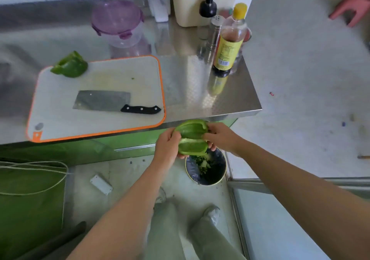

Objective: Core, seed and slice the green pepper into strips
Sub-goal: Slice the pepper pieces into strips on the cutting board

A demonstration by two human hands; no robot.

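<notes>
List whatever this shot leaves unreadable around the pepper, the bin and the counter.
All in the head view.
The held pepper: its ends and core area are covered by the left hand and right hand.
The bin: its far part is hidden behind pepper and hands, and the scraps are blurred.
The bottle label: too small and blurred to read.
The cream caddy: its contents are cut off by the top edge.

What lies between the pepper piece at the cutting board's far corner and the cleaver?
In the head view that stretch is bare cutting board; the pepper piece and the cleaver lie apart. The left hand and right hand hold the other pepper half.
</notes>
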